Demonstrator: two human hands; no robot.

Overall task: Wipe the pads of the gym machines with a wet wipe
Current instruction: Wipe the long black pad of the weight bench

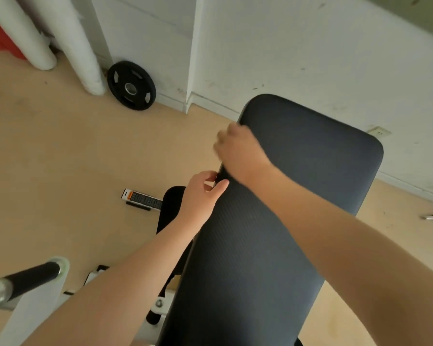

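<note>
- Bench pad (pixel 273 221): long dark ribbed cushion, running from bottom centre up toward the white wall (pixel 310 58). All places below given relative to this pad.
- Right hand (pixel 240 151): at the pad's left edge, upper part, arm crossing over the pad surface. Grip curled and motion-blurred; cannot tell whether anything sits inside it.
- Left hand (pixel 203 193): on the same left edge, just below the right hand. Thumb on top of the pad, fingers curled round the side, so grip clamped on the pad edge.
- Wet wipe: not visible anywhere. Possibly balled in the right grip, cannot confirm.
- Risk: if no wipe in the grip, bare skin rubbing the pad, nothing cleaned.
- Risk: both hands bunched on the left edge; right half and far end of the pad likely to get skipped.
- Risk: crossed arms limit reach and block sight of the middle of the pad, so patchy coverage.
- Risk: ribbed texture could snag or shred a thin wipe if dragged hard across the ribs.
- Risk: trip hazards on the floor left of the pad: small box (pixel 141 199) near its edge, weight plate (pixel 131 85) against the wall further up-left.
- Bar end (pixel 23 278) low and left of the pad, easy to knock when stepping round.
</note>
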